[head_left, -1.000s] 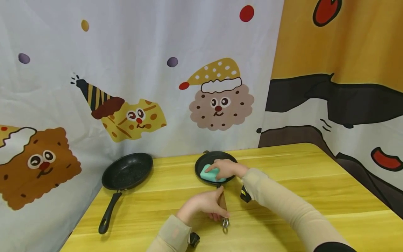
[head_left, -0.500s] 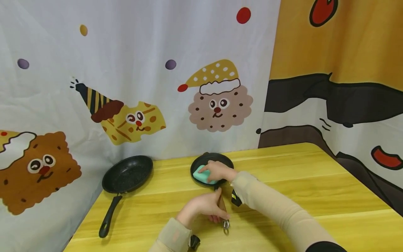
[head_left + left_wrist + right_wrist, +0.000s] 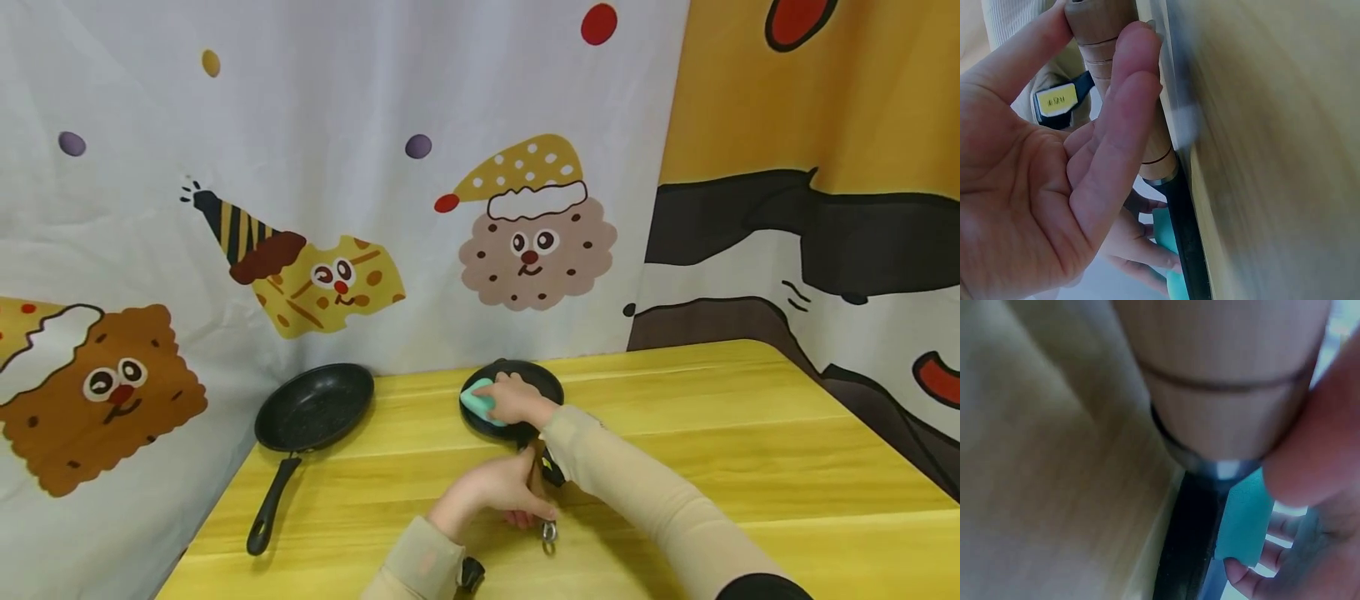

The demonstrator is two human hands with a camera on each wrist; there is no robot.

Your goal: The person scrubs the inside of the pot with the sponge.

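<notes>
At the far left of the yellow table (image 3: 750, 467), a larger black pan (image 3: 315, 406) is lying by itself near the cartoon curtain (image 3: 300, 167), its black handle pointing toward the table's near edge, well apart from both hands. Further right, the left hand (image 3: 495, 492) is wrapping its fingers (image 3: 1116, 144) and thumb around the wooden handle (image 3: 1116, 75) of a smaller black pan (image 3: 517, 392), holding it against the table; a metal ring (image 3: 549, 532) is showing at the handle's end just below the hand. Beyond that, the smaller pan is sitting on the table near the curtain, and the right hand (image 3: 513, 402) is reaching into it, fingers (image 3: 1254, 575) curling over a teal sponge (image 3: 480, 402) and pressing it onto the pan's left part. The sponge is lying inside this pan, under the right hand. A beige sleeve (image 3: 645, 492) is covering the right forearm, running off toward the lower right. A dark band with a yellow tag (image 3: 1059, 100) is sitting at the right wrist.
</notes>
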